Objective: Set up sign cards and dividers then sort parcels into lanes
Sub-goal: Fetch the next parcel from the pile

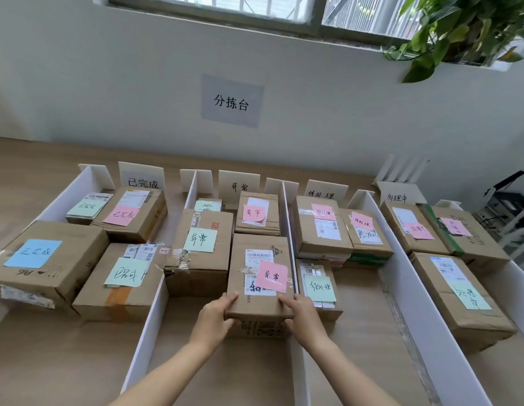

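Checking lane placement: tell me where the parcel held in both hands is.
Head view, low centre: the parcel is in the second lane from the left, beside the green-noted box, its near end gripped by the left hand and right hand.

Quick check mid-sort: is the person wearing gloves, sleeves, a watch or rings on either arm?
No. The left hand and right hand are ungloved, with no rings showing. The left forearm and right forearm are bare down to the bottom edge of the frame: no sleeves, cuffs, watch or bracelet in view. Anything worn higher up the arms is out of frame.
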Demonstrator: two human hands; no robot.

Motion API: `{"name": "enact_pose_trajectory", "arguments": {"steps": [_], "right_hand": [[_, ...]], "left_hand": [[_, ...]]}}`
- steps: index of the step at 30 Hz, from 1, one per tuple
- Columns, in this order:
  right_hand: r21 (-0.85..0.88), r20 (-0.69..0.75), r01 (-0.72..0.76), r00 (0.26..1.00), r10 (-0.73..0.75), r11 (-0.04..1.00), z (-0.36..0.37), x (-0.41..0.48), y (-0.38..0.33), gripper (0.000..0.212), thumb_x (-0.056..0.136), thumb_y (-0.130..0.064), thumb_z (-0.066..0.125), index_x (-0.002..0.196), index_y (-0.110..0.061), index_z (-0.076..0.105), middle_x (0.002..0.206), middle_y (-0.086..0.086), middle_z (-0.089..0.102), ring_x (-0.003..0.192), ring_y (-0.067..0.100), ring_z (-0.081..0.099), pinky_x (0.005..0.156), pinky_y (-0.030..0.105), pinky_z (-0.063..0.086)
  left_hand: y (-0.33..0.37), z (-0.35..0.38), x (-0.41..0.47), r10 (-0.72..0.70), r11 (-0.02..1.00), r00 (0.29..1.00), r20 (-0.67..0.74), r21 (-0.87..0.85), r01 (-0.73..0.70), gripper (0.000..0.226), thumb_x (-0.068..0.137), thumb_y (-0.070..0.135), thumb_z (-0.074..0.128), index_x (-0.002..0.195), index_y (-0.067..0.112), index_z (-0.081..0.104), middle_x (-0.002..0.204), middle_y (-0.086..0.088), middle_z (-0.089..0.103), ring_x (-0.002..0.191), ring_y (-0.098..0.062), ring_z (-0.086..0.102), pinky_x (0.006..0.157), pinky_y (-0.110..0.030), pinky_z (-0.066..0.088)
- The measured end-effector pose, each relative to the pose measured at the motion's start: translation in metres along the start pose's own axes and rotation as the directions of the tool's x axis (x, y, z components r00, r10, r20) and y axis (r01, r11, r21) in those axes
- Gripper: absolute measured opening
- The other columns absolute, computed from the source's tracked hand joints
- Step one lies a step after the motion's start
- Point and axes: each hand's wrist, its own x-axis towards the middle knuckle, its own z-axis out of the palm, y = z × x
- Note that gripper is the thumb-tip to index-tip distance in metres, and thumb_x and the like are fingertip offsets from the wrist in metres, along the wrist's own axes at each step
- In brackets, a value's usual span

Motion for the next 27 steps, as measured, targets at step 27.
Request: {"name": "enact_pose_trajectory", "arguments": {"steps": [27], "right_hand": [[-0.368, -0.011, -0.06, 0.998, 0.061, 0.928, -0.005, 0.03, -0.077, 0.056, 0.09, -0.044, 0.051, 0.133, -0.007, 0.045, 0.149, 0.023, 0.023, 0.128, 0.039, 0.037, 0.1, 0.044, 0.041]], "left_hand": [[0.026, -0.092, -0.034, -0.009, 0.734, 0.997, 0.082, 0.677, -0.049, 0.042, 0.095, 0.035, 0.046, 0.134, 0.019, 0.043, 0.126, -0.007, 0.058, 0.114, -0.026, 0.055, 0.09, -0.038, 0.048]]}}
